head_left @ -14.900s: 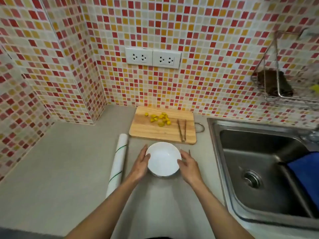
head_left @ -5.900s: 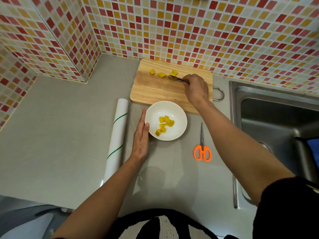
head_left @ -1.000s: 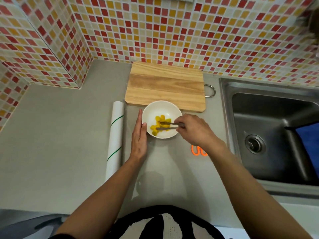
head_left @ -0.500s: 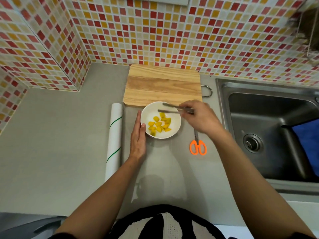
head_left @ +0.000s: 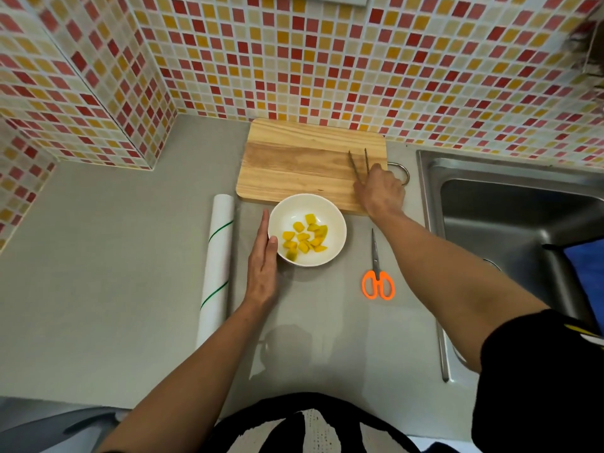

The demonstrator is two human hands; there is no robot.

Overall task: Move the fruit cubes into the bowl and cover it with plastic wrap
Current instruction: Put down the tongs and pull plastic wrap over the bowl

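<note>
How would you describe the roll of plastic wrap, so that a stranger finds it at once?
Start at the wooden cutting board. In front of it stands a white bowl, and the left hand rests against it. Left of that hand lies the plastic wrap roll: a long white tube with thin green lines.

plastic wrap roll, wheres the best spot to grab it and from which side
Probably at its middle, between the two green stripes, from above. The plastic wrap roll lies flat on the counter, a long thin cylinder, so fingers can close across it. The left hand, resting against the bowl, is right beside it.
</note>
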